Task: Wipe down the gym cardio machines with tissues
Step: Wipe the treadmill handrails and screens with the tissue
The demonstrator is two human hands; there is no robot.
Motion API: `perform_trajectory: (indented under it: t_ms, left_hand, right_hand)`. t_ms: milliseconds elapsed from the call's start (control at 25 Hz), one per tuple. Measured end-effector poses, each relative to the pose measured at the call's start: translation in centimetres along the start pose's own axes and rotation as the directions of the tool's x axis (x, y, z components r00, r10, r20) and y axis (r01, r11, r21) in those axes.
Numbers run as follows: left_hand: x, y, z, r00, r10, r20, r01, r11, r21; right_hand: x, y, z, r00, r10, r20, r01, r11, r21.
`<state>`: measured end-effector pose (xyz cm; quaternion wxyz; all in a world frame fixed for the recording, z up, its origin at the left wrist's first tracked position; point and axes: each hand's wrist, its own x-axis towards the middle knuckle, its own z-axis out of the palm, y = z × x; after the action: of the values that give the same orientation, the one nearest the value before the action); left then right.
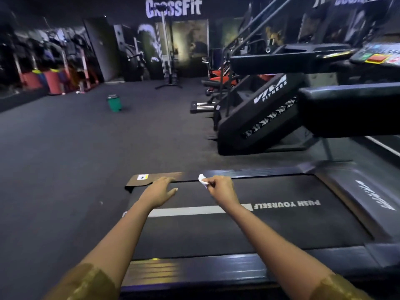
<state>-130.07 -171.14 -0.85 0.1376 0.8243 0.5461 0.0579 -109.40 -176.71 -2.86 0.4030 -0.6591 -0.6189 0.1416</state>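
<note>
Head view: right hand (pixel 220 188) pinches crumpled white tissue (pixel 203 180)

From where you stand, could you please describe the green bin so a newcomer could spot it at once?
Find the CrossFit sign on the far wall, then look down to the open dark floor left of the row of machines. The bin stands alone there. It is the only green thing on that open floor, small, with a darker top.

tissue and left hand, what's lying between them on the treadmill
Nothing but bare black treadmill belt, seen in the head view, lies between the left hand and the tissue pinched in the right hand.
</note>
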Motion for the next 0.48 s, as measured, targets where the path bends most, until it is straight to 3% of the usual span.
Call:
perform_trajectory:
  t_ms: [280, 480]
  left_hand:
    - [9.7, -6.9, -3.8, 0.970, 0.167, 0.174, -0.183, 0.980, 0.082]
    - [14.1, -7.2, -5.6, 0.931, 0.315, 0.183, -0.333, 0.940, 0.073]
  right_hand:
    - [7.9, -3.9, 5.6, 0.980, 0.181, -0.081, -0.191, 0.970, -0.148]
    - [10.5, -5.1, 4.9, 0.946, 0.239, -0.218, -0.280, 0.943, -0.178]
